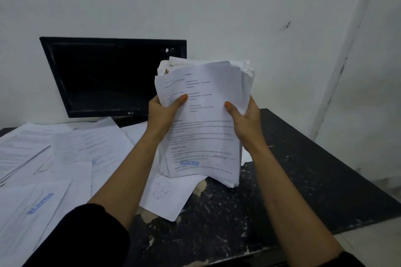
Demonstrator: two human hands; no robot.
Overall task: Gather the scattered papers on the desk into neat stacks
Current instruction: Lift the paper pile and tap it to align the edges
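Observation:
A thick bundle of printed white papers (204, 123) stands upright, its lower edge down on or close to the desk; its front sheet bears a blue REJECTED stamp. My left hand (163, 114) grips the bundle's left edge, thumb on the front sheet. My right hand (244, 118) grips the right edge the same way. The bundle's upper edges are uneven, with sheets sticking out. Loose papers (71, 154) lie scattered over the left half of the dark desk (303, 180). One sheet (167, 197) lies under the bundle.
A black monitor (112, 78) stands at the back left against the white wall, partly behind the bundle. Another REJECTED-stamped sheet (32, 208) lies at the near left. The desk's worn dark top shows bare on the right, ending at a right edge above the floor.

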